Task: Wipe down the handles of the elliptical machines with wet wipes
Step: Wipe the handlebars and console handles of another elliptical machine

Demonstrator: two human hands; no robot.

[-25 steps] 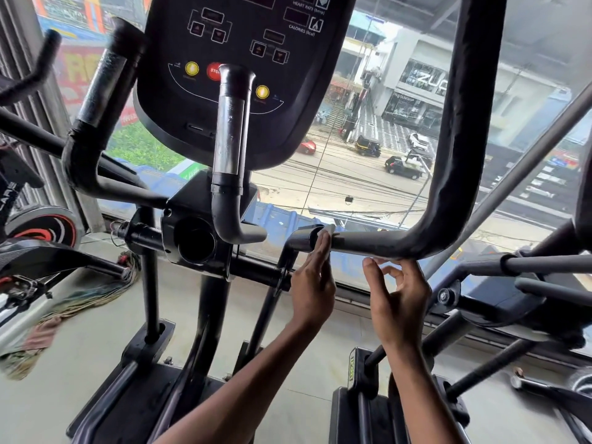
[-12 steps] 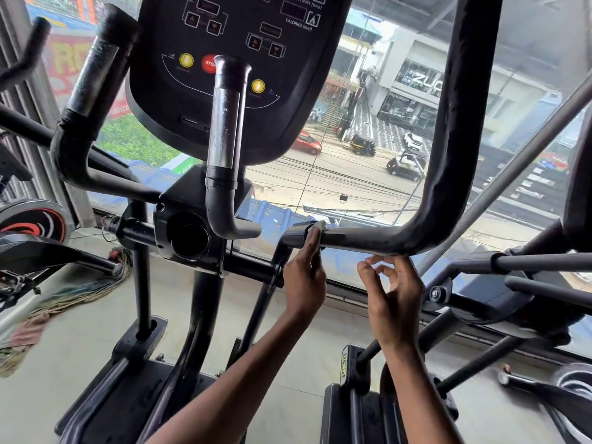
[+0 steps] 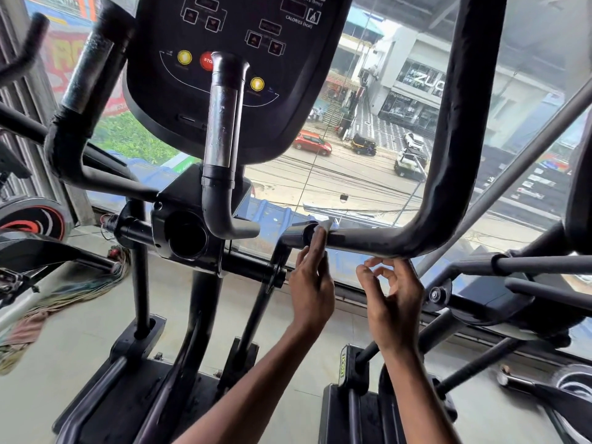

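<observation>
The black right handle [image 3: 448, 149] of the elliptical curves down into a horizontal bar [image 3: 368, 240] that meets a joint sleeve [image 3: 296, 237]. My left hand [image 3: 310, 290] reaches up with straight fingers and presses a small white wet wipe [image 3: 324, 226] against the bar right beside that sleeve. My right hand [image 3: 395, 299] hangs just under the bend of the handle, fingers loosely curled, holding nothing, its fingertips at the bar's underside. A fixed handle with a silver sensor strip [image 3: 221, 129] stands in front of the console [image 3: 230, 59].
The left moving handle [image 3: 83, 91] rises at the left. Black pedals and frame rails [image 3: 144, 395] lie below my arms. Another machine's bars [image 3: 528, 264] crowd the right. An exercise bike wheel [image 3: 28, 219] and a rag pile [image 3: 48, 309] sit at the left. A window is straight ahead.
My left hand has stayed on the bar by the joint, and the white wipe now shows above its fingertips. My right hand's fingers have curled in more under the bend.
</observation>
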